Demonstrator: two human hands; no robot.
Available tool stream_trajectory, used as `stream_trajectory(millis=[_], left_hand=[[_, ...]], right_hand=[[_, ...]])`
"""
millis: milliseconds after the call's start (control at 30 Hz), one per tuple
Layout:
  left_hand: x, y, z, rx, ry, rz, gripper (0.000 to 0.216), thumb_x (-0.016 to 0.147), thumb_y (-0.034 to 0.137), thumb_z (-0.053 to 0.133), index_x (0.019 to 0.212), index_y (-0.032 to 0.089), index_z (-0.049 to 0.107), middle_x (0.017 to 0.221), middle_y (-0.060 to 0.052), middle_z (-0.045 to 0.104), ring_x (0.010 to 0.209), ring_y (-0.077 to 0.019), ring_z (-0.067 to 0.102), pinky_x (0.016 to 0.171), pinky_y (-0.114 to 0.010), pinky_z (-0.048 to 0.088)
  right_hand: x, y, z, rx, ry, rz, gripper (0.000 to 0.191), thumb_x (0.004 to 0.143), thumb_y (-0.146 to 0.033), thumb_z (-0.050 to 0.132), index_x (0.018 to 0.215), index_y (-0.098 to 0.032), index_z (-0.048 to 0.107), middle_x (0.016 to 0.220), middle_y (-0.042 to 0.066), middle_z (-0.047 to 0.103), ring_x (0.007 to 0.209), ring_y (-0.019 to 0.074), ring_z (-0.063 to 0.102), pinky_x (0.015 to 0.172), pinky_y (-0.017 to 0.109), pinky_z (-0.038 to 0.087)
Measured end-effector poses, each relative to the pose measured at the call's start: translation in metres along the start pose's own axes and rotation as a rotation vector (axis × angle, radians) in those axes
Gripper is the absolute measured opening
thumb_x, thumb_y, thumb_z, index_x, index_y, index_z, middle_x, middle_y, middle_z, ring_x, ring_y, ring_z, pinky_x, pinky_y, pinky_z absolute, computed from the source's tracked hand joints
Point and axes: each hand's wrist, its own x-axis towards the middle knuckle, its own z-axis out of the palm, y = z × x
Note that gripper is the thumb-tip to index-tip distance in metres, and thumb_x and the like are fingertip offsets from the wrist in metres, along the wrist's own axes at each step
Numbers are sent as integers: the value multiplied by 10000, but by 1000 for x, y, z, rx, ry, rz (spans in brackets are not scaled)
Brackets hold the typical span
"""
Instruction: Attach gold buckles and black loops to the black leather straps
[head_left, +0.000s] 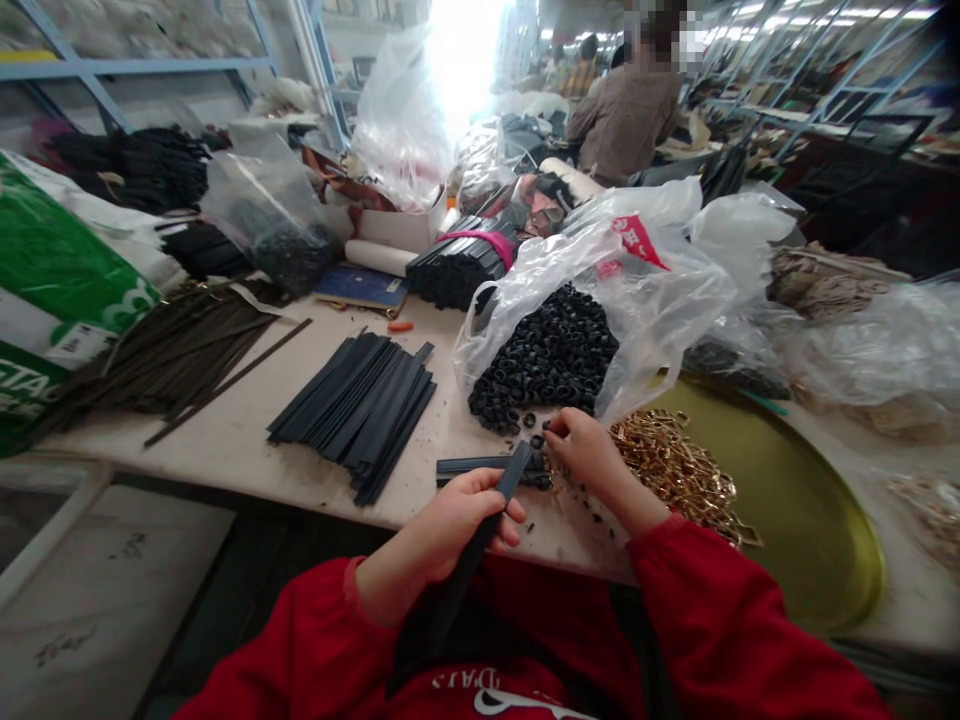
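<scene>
My left hand point(459, 512) is closed around a long black strap point(513, 472) whose upper end points up towards my right hand. My right hand point(586, 450) pinches a small black ring point(546, 427) right by that strap end. Loose black rings spill from an open clear plastic bag point(559, 352) just beyond my fingers. A couple of black straps point(472, 466) lie flat on the table under my hands. A heap of gold metal buckles point(675, 465) lies to the right of my right wrist.
A fan of black straps point(360, 405) lies left of my hands, with thin dark strips point(172, 355) further left beside a green-and-white sack point(52, 280). A round gold tray point(810, 520) sits on the right. Bundles and bags crowd the back; a person point(626, 110) sits beyond.
</scene>
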Motion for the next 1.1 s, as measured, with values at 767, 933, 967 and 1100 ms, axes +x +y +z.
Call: stream_trajectory(millis=[767, 933, 967, 1100], left_hand=[[-16, -24, 3, 942, 283, 525, 243, 835, 293, 374, 695, 182, 539, 565, 34, 501, 530, -109, 459, 511, -214, 292], [-23, -23, 7, 1023, 240, 497, 242, 834, 265, 344, 694, 184, 524, 609, 17, 530, 576, -125, 482, 540, -219, 299], [-25, -23, 8, 1043, 230, 488, 241, 834, 267, 342, 689, 185, 516, 613, 15, 532, 578, -127, 485, 542, -220, 299], [-29, -17, 8, 1145, 189, 445, 234, 832, 280, 341, 673, 192, 489, 603, 14, 522, 570, -132, 486, 543, -225, 292]], right_hand=[[-81, -64, -11, 1566, -64, 551, 203, 588, -274, 776, 696, -190, 626, 690, -46, 616, 593, 58, 530, 584, 185, 431], [-92, -61, -9, 1466, -67, 481, 252, 621, -270, 748, 836, -215, 628, 801, -28, 604, 690, 92, 527, 672, 234, 418], [-94, -60, -8, 1436, -60, 450, 237, 629, -269, 740, 825, -213, 620, 793, -31, 591, 697, 95, 518, 678, 236, 411], [-99, -53, -6, 1348, -96, 363, 214, 653, -275, 719, 803, -210, 581, 748, -40, 545, 685, 102, 493, 679, 241, 393]])
